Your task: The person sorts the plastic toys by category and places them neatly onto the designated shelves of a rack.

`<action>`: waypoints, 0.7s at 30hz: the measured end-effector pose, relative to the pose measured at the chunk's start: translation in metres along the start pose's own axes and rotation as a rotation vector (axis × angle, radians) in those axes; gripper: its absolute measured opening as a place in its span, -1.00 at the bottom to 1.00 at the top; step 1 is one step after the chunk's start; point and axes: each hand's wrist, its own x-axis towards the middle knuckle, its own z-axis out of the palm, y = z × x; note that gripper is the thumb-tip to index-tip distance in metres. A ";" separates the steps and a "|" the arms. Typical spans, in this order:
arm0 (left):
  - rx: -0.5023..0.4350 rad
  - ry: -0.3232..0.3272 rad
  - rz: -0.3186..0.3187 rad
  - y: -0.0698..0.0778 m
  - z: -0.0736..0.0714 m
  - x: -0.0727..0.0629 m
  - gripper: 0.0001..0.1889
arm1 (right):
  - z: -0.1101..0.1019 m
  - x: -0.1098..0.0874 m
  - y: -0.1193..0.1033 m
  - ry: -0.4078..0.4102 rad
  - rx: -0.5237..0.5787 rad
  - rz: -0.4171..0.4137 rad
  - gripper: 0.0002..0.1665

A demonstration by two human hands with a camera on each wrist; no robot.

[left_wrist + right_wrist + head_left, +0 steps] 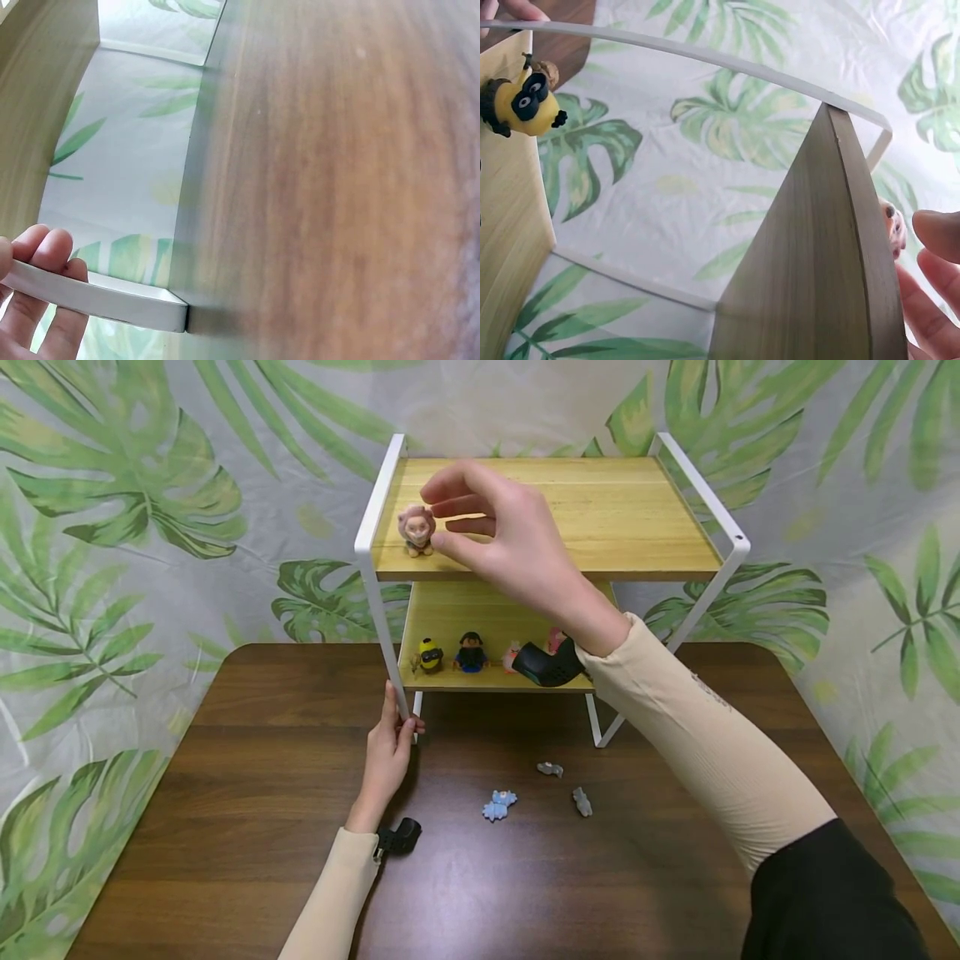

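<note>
A small pinkish figurine with a mane-like ruff (416, 530) stands at the left front of the upper wooden shelf (622, 518). Right beside it is my right hand (510, 527), thumb and fingers parted with their tips close to its side. In the right wrist view the figurine (892, 229) shows partly past the shelf's edge, the thumb (939, 234) a little apart from it. My left hand (388, 750) holds the white front leg (384, 627) of the rack low down. Fingers lie on both sides of that white bar (97, 296) in the left wrist view.
Along the lower shelf (480, 602) stand a yellow figurine with black goggles (430, 656), a dark-haired figurine (471, 653) and pink figurines (512, 656), partly hidden by the right wrist camera (551, 662). On the brown table lie a light-blue piece (498, 806) and two greyish pieces (582, 802).
</note>
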 end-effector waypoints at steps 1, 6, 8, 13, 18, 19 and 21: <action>-0.001 0.000 -0.001 0.000 0.000 0.000 0.18 | -0.001 -0.002 0.000 0.006 0.012 0.004 -0.65; 0.003 -0.005 -0.006 0.001 0.000 0.000 0.18 | -0.006 -0.010 -0.001 0.037 0.088 0.011 -0.65; 0.002 -0.006 -0.007 0.001 0.000 0.000 0.18 | -0.008 -0.014 0.000 0.046 0.109 -0.004 -0.65; -0.004 -0.005 -0.005 0.002 0.000 0.000 0.18 | -0.011 -0.025 0.002 0.059 0.146 -0.048 -0.69; -0.002 -0.001 -0.002 0.000 0.001 0.000 0.17 | -0.013 -0.034 0.003 0.063 0.193 -0.061 -0.70; -0.002 -0.001 -0.003 0.000 0.001 -0.001 0.17 | -0.014 -0.036 0.004 0.064 0.203 -0.067 -0.70; -0.003 -0.001 -0.002 0.000 0.001 -0.001 0.18 | -0.015 -0.040 0.004 0.065 0.220 -0.077 -0.70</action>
